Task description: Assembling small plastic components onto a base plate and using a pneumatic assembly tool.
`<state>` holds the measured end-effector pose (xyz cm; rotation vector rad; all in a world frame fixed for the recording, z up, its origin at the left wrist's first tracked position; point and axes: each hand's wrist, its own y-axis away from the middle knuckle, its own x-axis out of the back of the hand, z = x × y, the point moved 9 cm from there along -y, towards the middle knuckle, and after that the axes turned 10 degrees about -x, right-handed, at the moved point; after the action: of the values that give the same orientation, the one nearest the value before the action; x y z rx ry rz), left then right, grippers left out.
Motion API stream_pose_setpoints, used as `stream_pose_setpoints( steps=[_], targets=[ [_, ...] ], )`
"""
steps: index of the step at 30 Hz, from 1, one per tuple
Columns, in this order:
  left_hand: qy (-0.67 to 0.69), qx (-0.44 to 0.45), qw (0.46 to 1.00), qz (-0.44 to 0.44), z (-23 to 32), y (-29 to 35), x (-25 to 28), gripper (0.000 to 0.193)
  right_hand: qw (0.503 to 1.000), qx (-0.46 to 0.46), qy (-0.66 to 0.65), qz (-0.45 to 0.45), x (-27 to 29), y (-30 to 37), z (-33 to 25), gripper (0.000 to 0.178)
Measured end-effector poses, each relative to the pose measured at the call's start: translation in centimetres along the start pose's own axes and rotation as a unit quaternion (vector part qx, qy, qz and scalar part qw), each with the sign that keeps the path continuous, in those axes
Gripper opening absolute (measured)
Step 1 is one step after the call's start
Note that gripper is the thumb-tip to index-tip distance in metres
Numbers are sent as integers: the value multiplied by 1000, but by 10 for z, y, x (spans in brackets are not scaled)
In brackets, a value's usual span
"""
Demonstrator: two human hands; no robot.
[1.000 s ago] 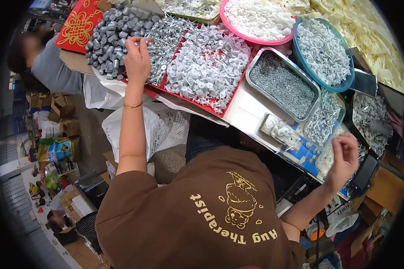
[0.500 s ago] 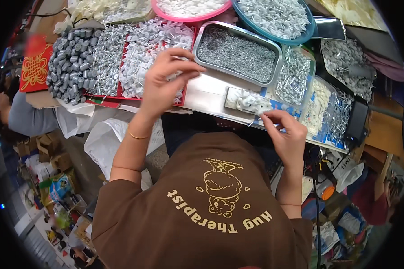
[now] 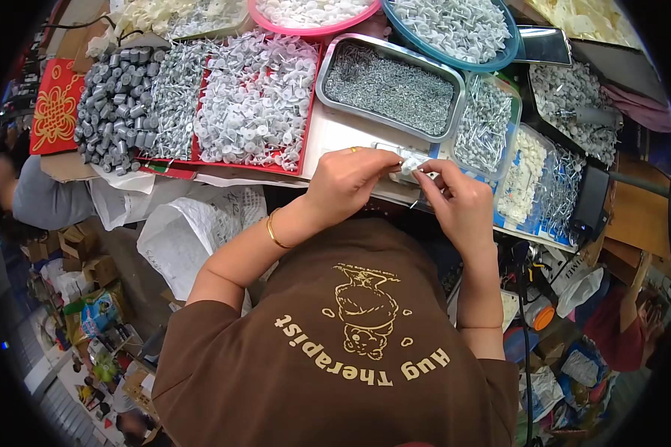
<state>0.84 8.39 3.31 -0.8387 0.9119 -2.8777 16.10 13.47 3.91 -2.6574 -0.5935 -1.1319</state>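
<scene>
My left hand (image 3: pixel 350 179) reaches across to a small white jig-like block (image 3: pixel 384 147) at the table's front edge. Its thumb and forefinger are pinched at a tiny white piece (image 3: pixel 408 165). From the other side my right hand (image 3: pixel 458 197) meets it, thumb and forefinger closed at the block's right end. What lies between either pair of fingertips is too small to make out. A thin bright pin-like piece (image 3: pixel 414 203) shows just below the fingertips. Behind the block stands a metal tray (image 3: pixel 455 123) of small metal pieces.
Left of the tray, a red box (image 3: pixel 306 149) holds white-headed nails, beside grey cylindrical pieces (image 3: pixel 119 104). A pink basin (image 3: pixel 313 31) and a teal basin (image 3: pixel 511 52) stand behind. Clear containers (image 3: pixel 514 149) lie right; a white bag (image 3: pixel 175 238) hangs below the table edge.
My left hand has come from over the red box rightward and down to the block, its fingers now pinched. My right hand has shifted slightly left and up.
</scene>
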Motion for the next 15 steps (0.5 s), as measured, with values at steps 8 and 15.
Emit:
stream_pose_setpoints(
  steps=[8,15],
  targets=[
    [-138,-145,977,-69,40,-9,-14,21,998,20,34,-41,1,-7,-8,13],
    [-55,26,997,-55,-2,1,-10,19,993,-7,-92,75,50,-77,-22,17]
  ],
)
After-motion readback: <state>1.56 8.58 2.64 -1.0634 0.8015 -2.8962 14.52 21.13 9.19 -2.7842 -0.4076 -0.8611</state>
